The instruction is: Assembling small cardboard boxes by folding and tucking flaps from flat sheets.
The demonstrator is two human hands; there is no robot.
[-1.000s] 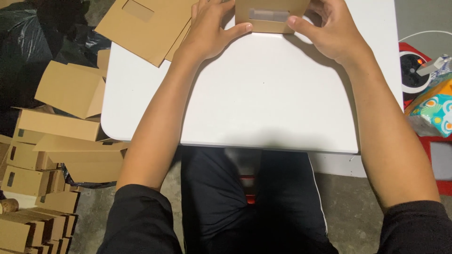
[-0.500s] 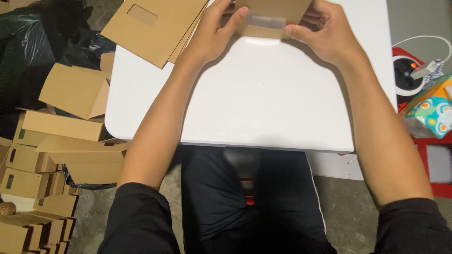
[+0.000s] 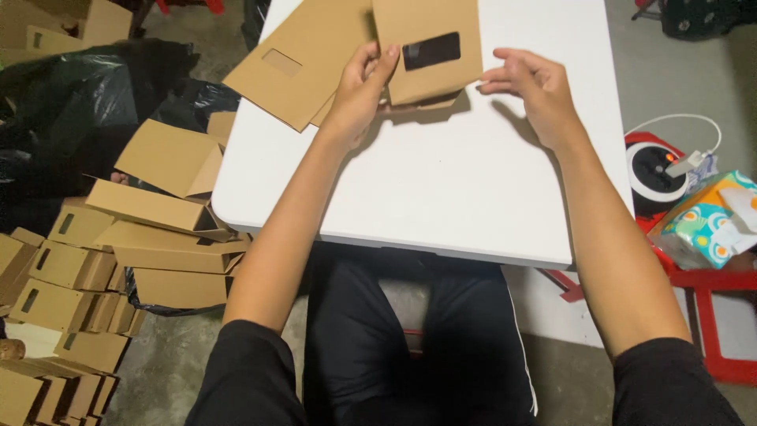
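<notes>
From the head camera, looking down, the left hand (image 3: 359, 91) grips the left edge of a brown cardboard box blank (image 3: 430, 49) with a dark rectangular window cut in its face; the fingers (image 3: 386, 59) of that hand are clamped on the cardboard, thumb to one side and fingertips at the panel's edge. The blank is held tilted just above the far part of the white worktop (image 3: 441, 189), and throws a shadow under itself. The right hand (image 3: 536, 91) is just beside the blank's right edge with its fingers spread apart; whether the fingertips touch the cardboard I cannot tell.

Left of the held piece, a flat cardboard sheet (image 3: 303, 59) with a small rectangular cut-out lies on the worktop, partly over its far left corner. On the floor to the left stands a pile of folded cardboard boxes (image 3: 118, 237), some with small windows, beside a black plastic bag (image 3: 71, 118). To the right of the worktop, well apart from the hands, a round white and black device (image 3: 656, 170) with a white cable sits by a colourful tissue box (image 3: 706, 221), which rests on a red stool (image 3: 717, 292). The person's dark trousers (image 3: 418, 339) show below the near edge of the worktop.
</notes>
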